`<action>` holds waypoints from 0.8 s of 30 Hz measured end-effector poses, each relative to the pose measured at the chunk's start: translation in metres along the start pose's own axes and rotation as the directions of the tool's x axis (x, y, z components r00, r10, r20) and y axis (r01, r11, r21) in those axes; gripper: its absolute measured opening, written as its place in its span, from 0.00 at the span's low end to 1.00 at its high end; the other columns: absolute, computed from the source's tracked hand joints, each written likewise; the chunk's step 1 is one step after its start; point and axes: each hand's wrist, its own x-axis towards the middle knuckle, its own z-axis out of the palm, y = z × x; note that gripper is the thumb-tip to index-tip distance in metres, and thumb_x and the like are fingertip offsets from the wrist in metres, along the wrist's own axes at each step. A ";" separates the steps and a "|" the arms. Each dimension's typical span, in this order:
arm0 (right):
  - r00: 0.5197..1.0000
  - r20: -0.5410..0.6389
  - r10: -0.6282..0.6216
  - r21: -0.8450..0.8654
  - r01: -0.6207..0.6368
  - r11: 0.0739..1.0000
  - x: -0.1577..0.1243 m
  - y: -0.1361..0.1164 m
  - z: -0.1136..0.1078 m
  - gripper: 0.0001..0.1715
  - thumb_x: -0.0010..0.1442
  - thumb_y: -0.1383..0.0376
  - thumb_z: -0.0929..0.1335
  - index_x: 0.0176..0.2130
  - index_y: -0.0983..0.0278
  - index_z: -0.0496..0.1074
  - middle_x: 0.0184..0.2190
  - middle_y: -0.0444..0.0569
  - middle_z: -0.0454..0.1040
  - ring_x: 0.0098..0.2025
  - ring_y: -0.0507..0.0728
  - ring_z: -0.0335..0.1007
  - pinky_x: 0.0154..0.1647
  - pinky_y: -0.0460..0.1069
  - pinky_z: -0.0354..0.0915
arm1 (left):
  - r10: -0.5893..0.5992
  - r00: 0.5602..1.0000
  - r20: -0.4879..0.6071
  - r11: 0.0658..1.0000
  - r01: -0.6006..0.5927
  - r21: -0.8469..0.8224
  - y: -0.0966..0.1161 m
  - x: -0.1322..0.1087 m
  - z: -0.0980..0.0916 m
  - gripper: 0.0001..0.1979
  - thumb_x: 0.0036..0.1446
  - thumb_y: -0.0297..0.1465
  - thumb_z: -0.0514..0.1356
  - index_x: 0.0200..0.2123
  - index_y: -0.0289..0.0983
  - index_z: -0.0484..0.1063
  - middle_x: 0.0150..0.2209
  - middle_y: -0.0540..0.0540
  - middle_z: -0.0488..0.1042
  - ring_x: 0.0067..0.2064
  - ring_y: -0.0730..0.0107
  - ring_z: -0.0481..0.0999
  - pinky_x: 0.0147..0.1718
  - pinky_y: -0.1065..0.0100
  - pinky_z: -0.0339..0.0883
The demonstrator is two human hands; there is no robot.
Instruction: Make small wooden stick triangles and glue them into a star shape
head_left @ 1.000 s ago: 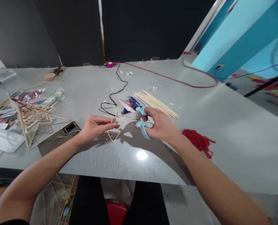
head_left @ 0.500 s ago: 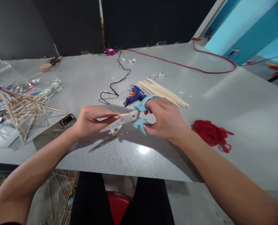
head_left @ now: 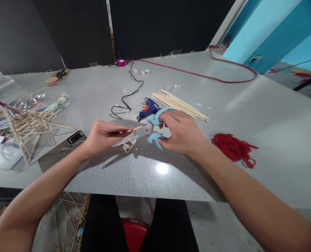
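My right hand (head_left: 180,131) is wrapped round the light-blue handles of a pair of scissors (head_left: 146,130), whose blades stand apart and point left. A thin wooden stick (head_left: 135,128) lies between the blades, pinched at its left end by the fingers of my left hand (head_left: 103,136). Below the blades, a small angled piece of joined sticks (head_left: 129,148) shows; whether it connects to the held stick I cannot tell. A blue glue gun (head_left: 148,109) lies on the table just beyond the scissors.
Loose wooden sticks (head_left: 180,105) lie behind my right hand, and a heap of red yarn (head_left: 232,148) is at the right. A stick framework (head_left: 29,129) stands at the left near a black device (head_left: 75,137). A black cord (head_left: 124,101) winds across the table (head_left: 134,178).
Both hands and the scissors hold nearly the same pose, with the stick still between the blades. The whole view has shifted slightly.
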 end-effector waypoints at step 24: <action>0.999 0.046 0.007 0.009 -0.007 1.000 0.001 -0.004 -0.001 0.13 0.54 0.62 0.71 0.38 0.59 0.65 0.33 0.52 0.78 0.37 0.64 0.74 0.40 0.55 0.66 | 0.063 0.998 -0.014 0.994 -0.061 0.096 0.000 0.001 -0.001 0.07 0.62 0.36 0.72 0.39 0.40 0.89 0.27 0.47 0.84 0.25 0.69 0.80 0.20 0.72 0.70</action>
